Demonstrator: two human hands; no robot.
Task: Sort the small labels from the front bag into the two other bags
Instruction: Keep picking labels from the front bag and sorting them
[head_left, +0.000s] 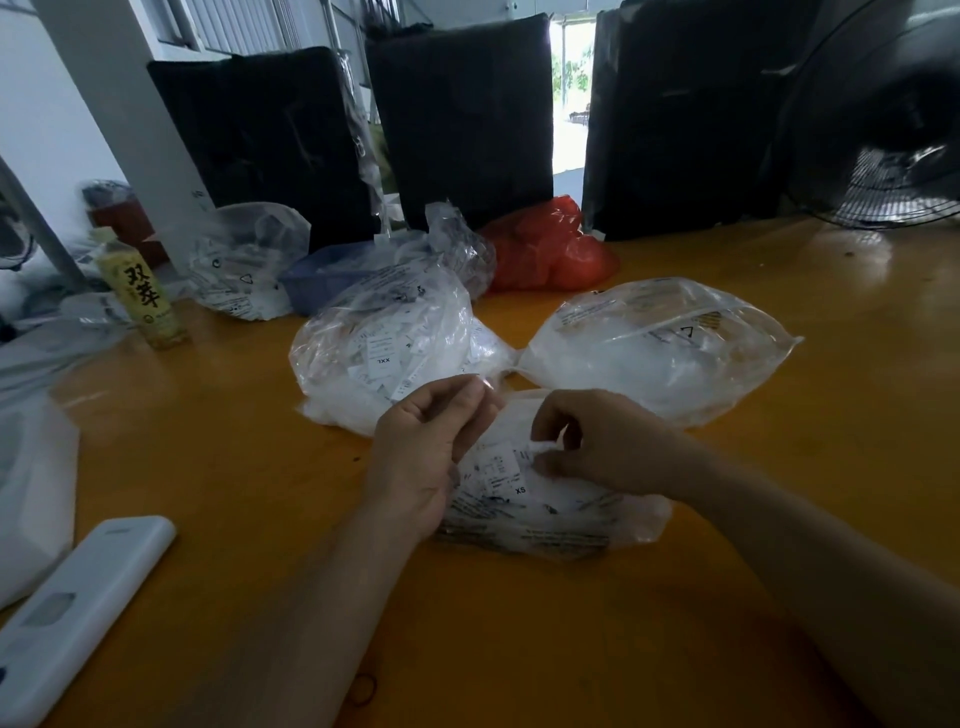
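Head view: right hand (597, 441) pinches a label (543, 448).

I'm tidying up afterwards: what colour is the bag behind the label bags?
The bag is red-orange; it shows in the head view, the only one.
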